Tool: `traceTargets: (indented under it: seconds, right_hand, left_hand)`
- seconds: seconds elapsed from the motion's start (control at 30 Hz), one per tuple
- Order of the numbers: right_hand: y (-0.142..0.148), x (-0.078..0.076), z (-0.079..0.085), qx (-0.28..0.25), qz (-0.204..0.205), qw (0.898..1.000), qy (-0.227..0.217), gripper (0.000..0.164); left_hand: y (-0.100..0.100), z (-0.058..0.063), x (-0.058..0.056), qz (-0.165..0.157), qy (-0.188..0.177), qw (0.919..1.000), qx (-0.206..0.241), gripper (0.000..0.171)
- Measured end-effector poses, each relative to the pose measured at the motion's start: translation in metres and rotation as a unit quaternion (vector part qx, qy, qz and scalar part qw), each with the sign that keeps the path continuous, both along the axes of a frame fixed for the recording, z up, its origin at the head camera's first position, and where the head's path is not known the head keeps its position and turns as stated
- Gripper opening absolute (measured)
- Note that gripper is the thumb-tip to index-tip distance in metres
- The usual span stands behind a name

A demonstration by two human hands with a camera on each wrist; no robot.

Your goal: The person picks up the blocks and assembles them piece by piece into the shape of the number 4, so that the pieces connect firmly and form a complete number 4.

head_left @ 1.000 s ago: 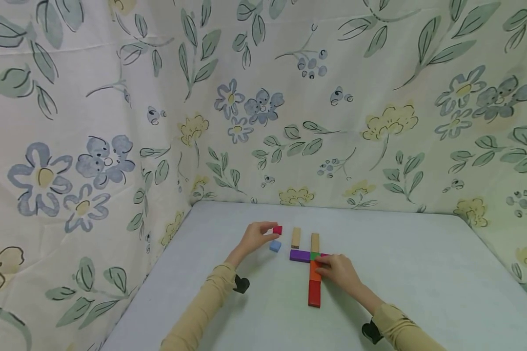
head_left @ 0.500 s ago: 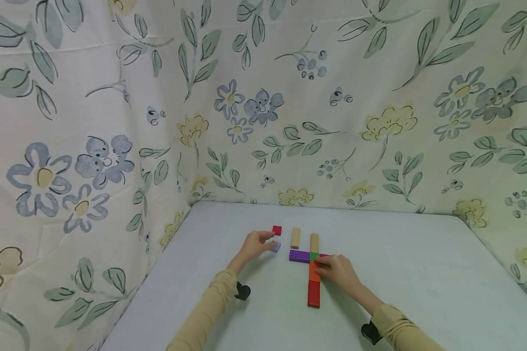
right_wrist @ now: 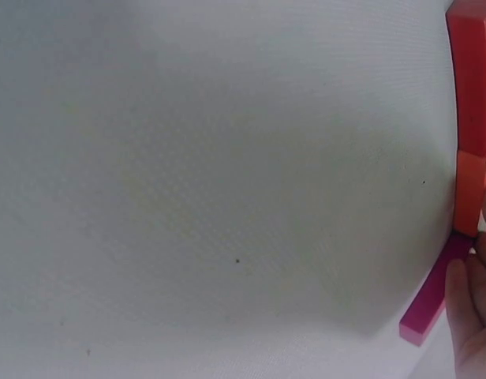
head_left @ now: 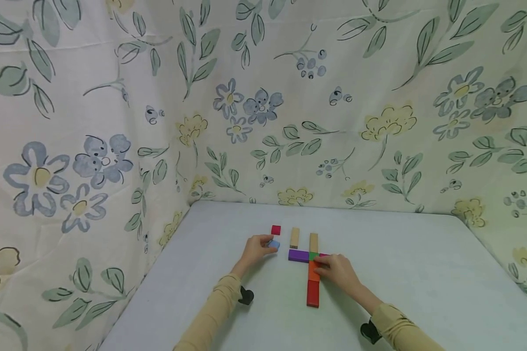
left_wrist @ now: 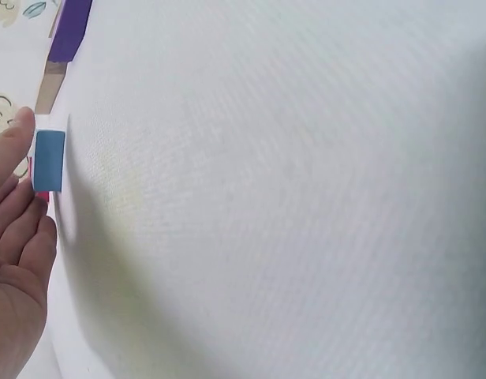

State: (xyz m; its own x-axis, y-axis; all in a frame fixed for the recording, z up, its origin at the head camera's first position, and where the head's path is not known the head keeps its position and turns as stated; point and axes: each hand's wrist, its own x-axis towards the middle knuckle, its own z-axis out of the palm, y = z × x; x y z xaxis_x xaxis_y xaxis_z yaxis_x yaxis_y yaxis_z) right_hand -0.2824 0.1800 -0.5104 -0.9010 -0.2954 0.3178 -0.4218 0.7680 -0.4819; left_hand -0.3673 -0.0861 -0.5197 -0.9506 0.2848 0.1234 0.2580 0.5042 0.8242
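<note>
My left hand (head_left: pixel 255 249) has its thumb and forefinger on either side of a small blue block (head_left: pixel 274 244); in the left wrist view the blue block (left_wrist: pixel 50 162) shows beside the thumb. Just beyond lies a red cube (head_left: pixel 275 229). My right hand (head_left: pixel 339 270) rests its fingertips at a row of joined blocks: a green one (head_left: pixel 313 255), an orange one (head_left: pixel 314 273) and a red one (head_left: pixel 313 294). A purple block (head_left: pixel 298 255) extends left from the green one. A magenta block (right_wrist: pixel 432 296), partly covered by a right finger, extends to the right.
A plain wooden block (head_left: pixel 314 241) continues the row at its far end. Another wooden block (head_left: pixel 294 237) lies apart, left of it. Everything lies on a white table (head_left: pixel 399 273); a floral cloth (head_left: pixel 316 97) hangs behind and at the left.
My left hand has let go of the red cube and come toward me to the blue block. The right hand stays at the row of blocks.
</note>
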Motion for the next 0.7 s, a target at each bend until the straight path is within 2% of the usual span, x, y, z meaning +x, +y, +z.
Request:
traceTargets:
  seconds: [0.27, 0.7]
  right_hand:
    - [-0.0002, 0.0000, 0.0009, -0.007, 0.005, 1.000, -0.009, 0.031]
    - [0.0004, -0.0015, -0.0001, -0.003, 0.006, 1.000, -0.001, 0.031]
  left_hand:
    - [0.0011, -0.0005, 0.0020, 0.009, 0.019, 0.9998, -0.002, 0.045]
    - [0.0030, -0.0025, 0.0025, 0.030, 0.019, 0.9993, 0.009, 0.041]
